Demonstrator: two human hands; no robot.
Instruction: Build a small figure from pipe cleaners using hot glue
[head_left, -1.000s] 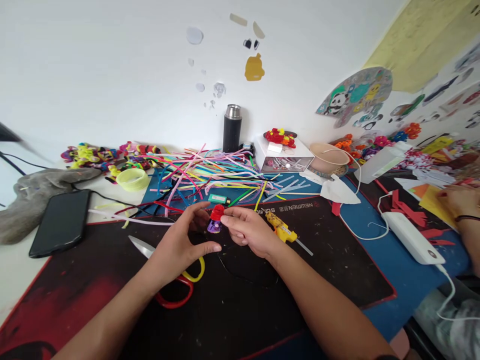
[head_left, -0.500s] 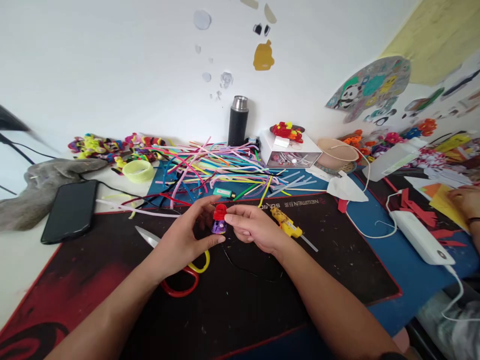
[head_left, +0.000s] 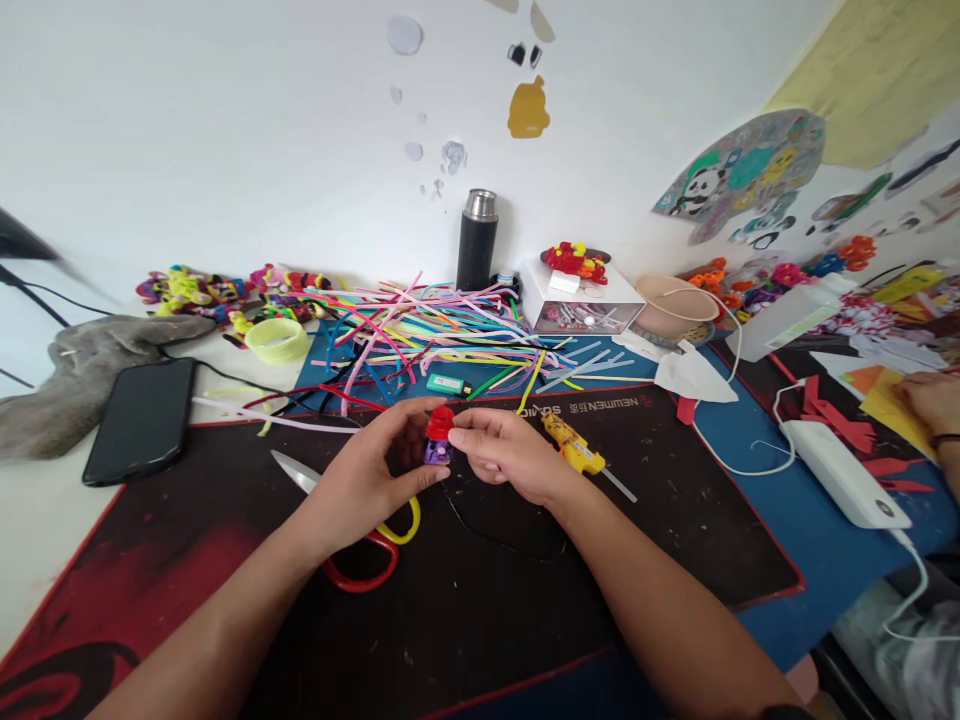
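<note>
A small fuzzy figure, red on top and purple below with a pale dot on its front, is held upright over the dark desk mat. My left hand curls around it from the left, thumb near its base and fingers behind. From the right, my right hand pinches its edge with thumb and forefinger; whatever else lies between those fingertips is too small to make out. Under my left wrist lie scissors with red and yellow handles. A yellow glue gun with a clear glue stick rests beyond my right wrist.
Many coloured pipe cleaners are heaped at the back, before a black thermos and a white box. A phone and a tape roll lie left. At right are a white power bank and another person's hand.
The figure has turned slightly between my fingers, so its front shows a little differently. Both hands have stayed nearly in place.
</note>
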